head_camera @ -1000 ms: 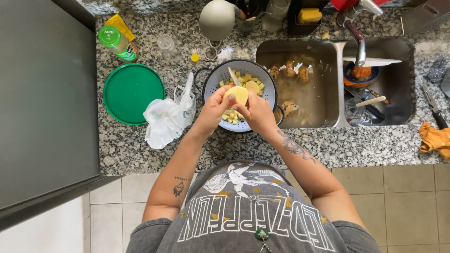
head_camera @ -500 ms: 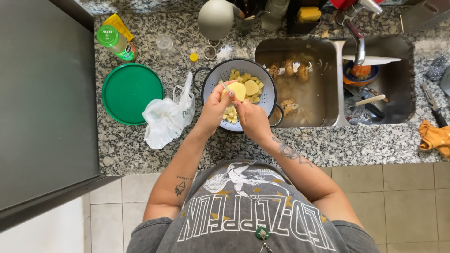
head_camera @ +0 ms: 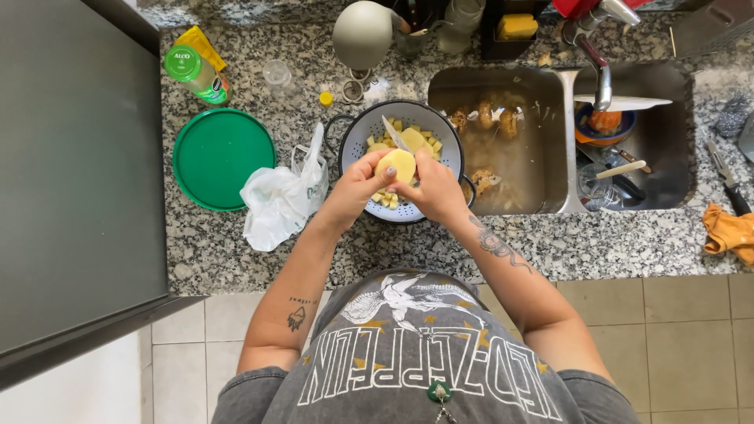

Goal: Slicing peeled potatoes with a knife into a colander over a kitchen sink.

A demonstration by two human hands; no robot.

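Granite counter (head_camera: 236, 251), mid-frame: left hand (head_camera: 357, 184) curls its fingers around a peeled potato (head_camera: 395, 165) over the colander (head_camera: 357, 145); right hand (head_camera: 436, 188) grips a knife (head_camera: 395, 135), blade angled upward-left.

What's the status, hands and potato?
Left hand and right hand both on peeled potato, knife cutting in. Over colander. Nothing blocking.

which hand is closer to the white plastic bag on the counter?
Left. The left hand holds the peeled potato over the colander, just right of the white plastic bag. The right hand, with the knife, is farther right, beyond the potato.
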